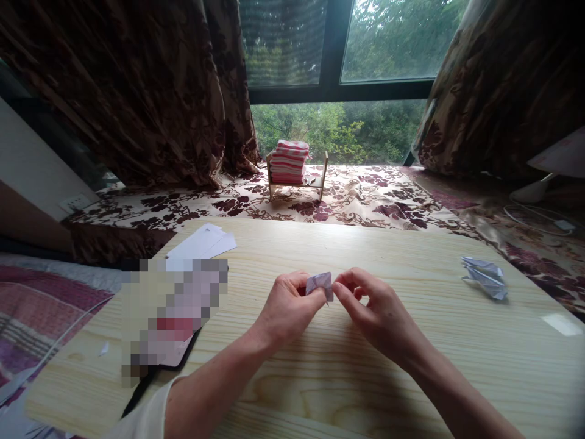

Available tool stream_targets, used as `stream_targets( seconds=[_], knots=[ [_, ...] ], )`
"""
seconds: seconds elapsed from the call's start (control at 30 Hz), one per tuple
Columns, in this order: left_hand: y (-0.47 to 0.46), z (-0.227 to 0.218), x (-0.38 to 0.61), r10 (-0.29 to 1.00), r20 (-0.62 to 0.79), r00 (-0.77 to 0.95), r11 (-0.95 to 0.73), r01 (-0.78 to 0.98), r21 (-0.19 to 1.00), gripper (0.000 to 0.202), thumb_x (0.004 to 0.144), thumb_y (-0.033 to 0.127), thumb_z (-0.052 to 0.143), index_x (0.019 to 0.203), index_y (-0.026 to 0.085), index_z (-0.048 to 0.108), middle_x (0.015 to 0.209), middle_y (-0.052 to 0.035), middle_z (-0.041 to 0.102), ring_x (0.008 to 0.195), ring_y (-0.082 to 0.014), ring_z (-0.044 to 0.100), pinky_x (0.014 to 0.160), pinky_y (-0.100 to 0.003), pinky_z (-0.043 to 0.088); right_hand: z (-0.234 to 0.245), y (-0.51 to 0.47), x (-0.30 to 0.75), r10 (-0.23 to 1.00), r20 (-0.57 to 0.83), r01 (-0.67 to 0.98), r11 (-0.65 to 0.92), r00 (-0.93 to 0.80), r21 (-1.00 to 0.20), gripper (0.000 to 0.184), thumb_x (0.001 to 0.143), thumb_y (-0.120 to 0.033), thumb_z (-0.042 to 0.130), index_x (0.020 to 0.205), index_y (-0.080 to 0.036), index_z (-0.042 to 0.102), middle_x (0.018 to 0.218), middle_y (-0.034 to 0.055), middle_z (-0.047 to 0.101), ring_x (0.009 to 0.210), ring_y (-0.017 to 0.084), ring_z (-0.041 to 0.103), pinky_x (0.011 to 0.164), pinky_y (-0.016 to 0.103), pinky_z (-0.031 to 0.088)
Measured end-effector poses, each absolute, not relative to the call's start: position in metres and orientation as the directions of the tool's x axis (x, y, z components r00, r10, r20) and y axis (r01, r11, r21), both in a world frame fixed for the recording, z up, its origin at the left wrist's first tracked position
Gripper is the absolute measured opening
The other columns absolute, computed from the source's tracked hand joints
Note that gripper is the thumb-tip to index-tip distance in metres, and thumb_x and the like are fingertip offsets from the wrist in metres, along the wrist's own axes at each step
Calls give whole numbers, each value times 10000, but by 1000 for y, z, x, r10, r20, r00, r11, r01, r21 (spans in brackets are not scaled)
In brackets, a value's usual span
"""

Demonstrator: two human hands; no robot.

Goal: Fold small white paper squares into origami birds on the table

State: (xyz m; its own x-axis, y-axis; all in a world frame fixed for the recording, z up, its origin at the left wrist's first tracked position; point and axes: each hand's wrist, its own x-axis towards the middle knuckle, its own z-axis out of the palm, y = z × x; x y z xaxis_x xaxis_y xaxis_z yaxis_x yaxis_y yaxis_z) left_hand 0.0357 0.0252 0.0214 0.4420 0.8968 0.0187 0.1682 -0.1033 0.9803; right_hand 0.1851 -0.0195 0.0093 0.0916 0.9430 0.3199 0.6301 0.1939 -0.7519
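A small folded piece of paper (320, 281), whitish with creases, is held above the middle of the wooden table (388, 256). My left hand (286, 305) pinches it between thumb and fingers from the left. On the other side, my right hand (372, 302) has thumb and forefinger pressed together at the paper's right edge. The lower part of the paper is partly covered by my left thumb. Over at the right of the table lie folded paper pieces (487, 277) with pointed ends.
White paper strips (203, 244) lie at the table's back left, beside a pixelated device (183, 341) with a dark edge. A paper scrap (104, 348) is near the left edge. Behind, a small wooden rack (324, 177) holds stacked red-and-white cloths (289, 163) on the flowered window seat.
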Motion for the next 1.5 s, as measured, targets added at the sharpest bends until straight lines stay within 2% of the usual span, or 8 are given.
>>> stream_targets(
  seconds=[0.2,0.37,0.53,0.67,0.83,1.03,1.3,1.5],
  knots=[
    [25,28,37,892,-47,450,23,58,998,191,696,218,599,535,124,557,539,37,435,567,-84,384,540,-218,305,19,-21,183,977,200,481,141,75,-866,258,857,-383,497,747,-182,616,739,27,650,669,159,586,570,259,437],
    [23,25,39,888,-58,457,58,14,998,173,682,202,613,539,116,567,544,27,465,577,-87,398,552,-221,315,16,-21,183,979,185,454,129,81,-882,251,845,-390,517,736,-177,591,707,28,629,652,159,567,593,271,436],
    [23,23,40,867,-102,488,123,-11,992,149,676,238,636,616,101,648,585,-3,559,602,-112,465,595,-239,360,15,-21,183,964,254,539,172,81,-824,260,865,-355,475,685,-184,553,650,18,574,626,150,522,553,260,405],
    [26,24,38,857,-174,484,171,52,984,204,686,300,643,654,103,683,586,-10,581,584,-109,469,577,-233,359,15,-20,185,972,206,485,127,113,-866,255,854,-366,490,706,-178,580,665,22,614,616,148,528,566,261,414],
    [28,24,38,884,-134,447,127,45,991,188,696,294,653,652,112,671,590,3,580,576,-92,464,554,-207,348,16,-18,186,986,139,415,88,96,-906,287,850,-400,487,715,-172,597,704,29,626,666,156,535,629,267,416],
    [26,23,38,880,-116,461,145,-29,989,163,697,256,666,707,97,702,667,-33,649,661,-128,548,645,-234,413,15,-19,185,992,114,362,84,62,-928,275,840,-412,499,727,-172,576,710,27,597,670,160,525,635,277,407],
    [23,24,42,864,-211,456,319,-173,932,185,623,270,752,686,97,728,627,-26,648,640,-108,534,650,-225,416,16,-20,182,970,200,434,120,142,-893,288,872,-377,459,683,-182,554,668,10,550,656,148,490,609,266,376],
    [27,16,42,861,-302,409,427,-261,866,266,601,326,785,768,125,738,719,-35,671,652,-106,524,635,-235,421,15,-16,188,990,53,311,10,129,-950,418,873,-501,415,677,-167,575,670,16,560,665,148,506,630,260,401]
  ],
)
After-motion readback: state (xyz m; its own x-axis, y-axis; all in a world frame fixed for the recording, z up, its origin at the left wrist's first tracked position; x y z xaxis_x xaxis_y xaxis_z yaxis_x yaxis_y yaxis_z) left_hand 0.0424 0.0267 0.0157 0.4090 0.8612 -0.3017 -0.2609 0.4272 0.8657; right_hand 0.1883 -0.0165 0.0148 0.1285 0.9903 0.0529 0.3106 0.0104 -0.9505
